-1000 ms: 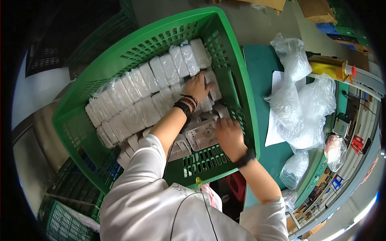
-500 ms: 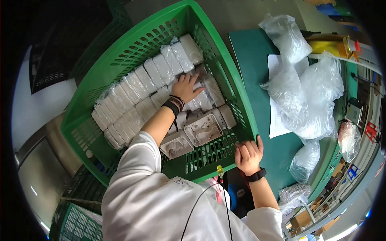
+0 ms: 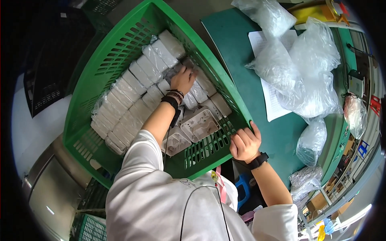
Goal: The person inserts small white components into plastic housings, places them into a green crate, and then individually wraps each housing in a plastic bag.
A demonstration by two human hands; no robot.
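A large green plastic crate [image 3: 219,76] holds rows of white plastic boxes [image 3: 138,74], many in clear wrap. My left hand [image 3: 183,81] reaches into the crate among the boxes near its right wall. Its fingers are bent downward and drawn together, and what they grip is hidden beneath them. At the crate's near right corner, my right hand [image 3: 246,143] is closed on the rim, fingers curled. Two open white plastic housings [image 3: 200,125] with moulded insides lie near the front of the crate, below my left wrist.
Right of the crate stands a green table [image 3: 229,34] with clear plastic bags [image 3: 313,80] over printed sheets [image 3: 273,104]. A yellow container [image 3: 315,13] is at the back right. A blue stool [image 3: 242,188] shows below my right hand; shelving [image 3: 335,182] lines the far right.
My left hand has gone from spread fingers to bent, gathered ones at about the same spot among the boxes. The view has shifted; my right hand remains at the crate's corner.
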